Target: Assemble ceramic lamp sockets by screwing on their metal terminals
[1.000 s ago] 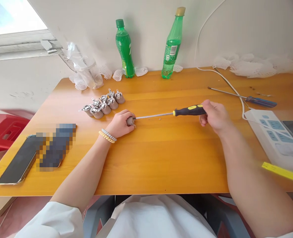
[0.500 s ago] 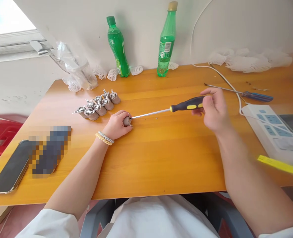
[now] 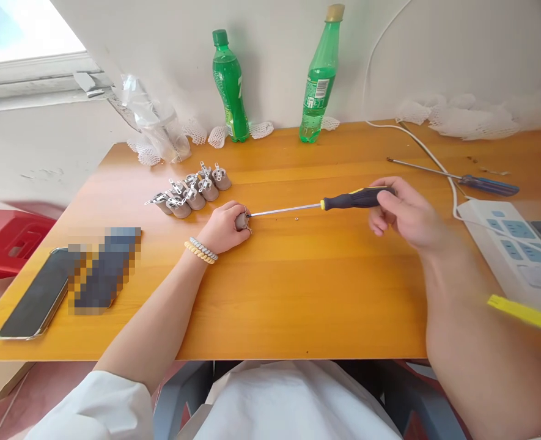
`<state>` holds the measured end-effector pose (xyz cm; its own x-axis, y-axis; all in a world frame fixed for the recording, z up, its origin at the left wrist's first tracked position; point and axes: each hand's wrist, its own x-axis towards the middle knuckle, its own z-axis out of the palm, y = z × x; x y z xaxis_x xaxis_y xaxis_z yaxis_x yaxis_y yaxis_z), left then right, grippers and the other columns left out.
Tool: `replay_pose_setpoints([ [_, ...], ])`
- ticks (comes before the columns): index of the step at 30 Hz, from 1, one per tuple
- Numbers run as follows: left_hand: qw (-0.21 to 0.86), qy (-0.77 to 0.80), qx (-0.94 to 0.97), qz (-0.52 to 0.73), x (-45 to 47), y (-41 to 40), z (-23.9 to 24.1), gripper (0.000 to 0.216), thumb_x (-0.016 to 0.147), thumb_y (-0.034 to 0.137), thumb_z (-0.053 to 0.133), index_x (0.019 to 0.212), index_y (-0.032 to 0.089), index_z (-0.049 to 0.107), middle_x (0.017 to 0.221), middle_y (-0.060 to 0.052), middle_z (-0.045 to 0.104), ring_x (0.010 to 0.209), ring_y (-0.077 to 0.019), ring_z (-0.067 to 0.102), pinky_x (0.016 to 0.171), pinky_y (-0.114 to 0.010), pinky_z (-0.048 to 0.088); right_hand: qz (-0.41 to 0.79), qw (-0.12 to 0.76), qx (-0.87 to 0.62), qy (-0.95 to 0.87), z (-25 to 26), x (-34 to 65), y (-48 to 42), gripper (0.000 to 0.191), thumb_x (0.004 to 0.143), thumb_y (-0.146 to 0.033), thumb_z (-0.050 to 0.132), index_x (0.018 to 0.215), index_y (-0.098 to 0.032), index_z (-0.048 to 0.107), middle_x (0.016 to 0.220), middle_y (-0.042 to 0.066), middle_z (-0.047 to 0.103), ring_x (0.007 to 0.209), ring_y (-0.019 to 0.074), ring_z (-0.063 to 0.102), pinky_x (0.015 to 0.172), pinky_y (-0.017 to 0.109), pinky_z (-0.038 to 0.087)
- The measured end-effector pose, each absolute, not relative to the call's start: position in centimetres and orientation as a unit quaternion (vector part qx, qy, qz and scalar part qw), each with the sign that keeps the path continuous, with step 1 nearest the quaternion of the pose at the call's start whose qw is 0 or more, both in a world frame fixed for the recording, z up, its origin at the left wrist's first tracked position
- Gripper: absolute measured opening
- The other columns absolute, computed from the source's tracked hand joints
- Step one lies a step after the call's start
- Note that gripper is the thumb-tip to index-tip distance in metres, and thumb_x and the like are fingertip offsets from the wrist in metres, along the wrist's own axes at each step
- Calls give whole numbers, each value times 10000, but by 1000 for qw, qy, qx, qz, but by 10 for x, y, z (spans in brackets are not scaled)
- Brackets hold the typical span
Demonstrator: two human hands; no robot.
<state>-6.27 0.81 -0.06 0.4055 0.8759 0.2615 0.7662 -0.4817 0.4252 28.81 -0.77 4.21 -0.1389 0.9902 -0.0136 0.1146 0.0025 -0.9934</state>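
Note:
My left hand [image 3: 224,231] is closed around a small grey-brown cylinder with metal tabs [image 3: 241,221], holding it on its side at the tabletop. In my right hand [image 3: 405,214] is the black and yellow handle of a screwdriver [image 3: 348,200], gripped near its end between thumb and fingers. Its long shaft runs left, nearly level, and the tip meets the tabbed end of the cylinder. Exactly what the tip sits in is too small to tell. Behind my left hand stand several similar grey-brown cylinders [image 3: 195,198] with metal strips on top, grouped in rows.
Two green bottles [image 3: 231,98] stand along the wall. A blue-handled screwdriver [image 3: 488,183] and a white power strip [image 3: 499,235] with its cable lie at right. A phone [image 3: 36,299] and a pixelated dark object [image 3: 107,275] lie at left. A tiny ring-like piece [image 3: 296,219] lies below the shaft.
The screwdriver handle has rotated, its yellow patches now turned upward, and my right fingers have shifted on it. The left hand keeps its hold. The whole view has slid slightly.

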Motion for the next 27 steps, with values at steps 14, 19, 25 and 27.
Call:
replay_pose_setpoints([
  [14,137,501,823,229,-67,8,0,270,650,201,593,915,155,587,958,-88,607,853,-212,587,812,-347,489,550,467,-485,-494,36,285,0,228,736,-309,607,942,-282,513,756,45,664,626,224,627,563,358,441],
  [19,148,497,822,234,-66,8,0,258,646,191,585,903,168,584,940,-81,600,836,-206,587,800,-344,490,426,487,-555,-523,29,278,1,322,766,-553,614,803,-238,557,467,-26,471,360,150,428,406,315,355],
  [25,158,501,817,237,-66,9,1,255,651,186,584,906,170,584,936,-78,596,850,-208,583,797,-343,488,430,426,-599,-525,23,284,6,533,848,-630,356,652,-201,604,496,75,546,452,196,509,443,338,344],
  [27,158,504,815,237,-67,9,1,258,656,189,582,913,168,583,933,-78,592,848,-210,581,796,-350,489,497,437,-569,-488,25,285,6,328,778,-526,502,828,-225,625,607,74,619,515,219,560,461,338,367],
])
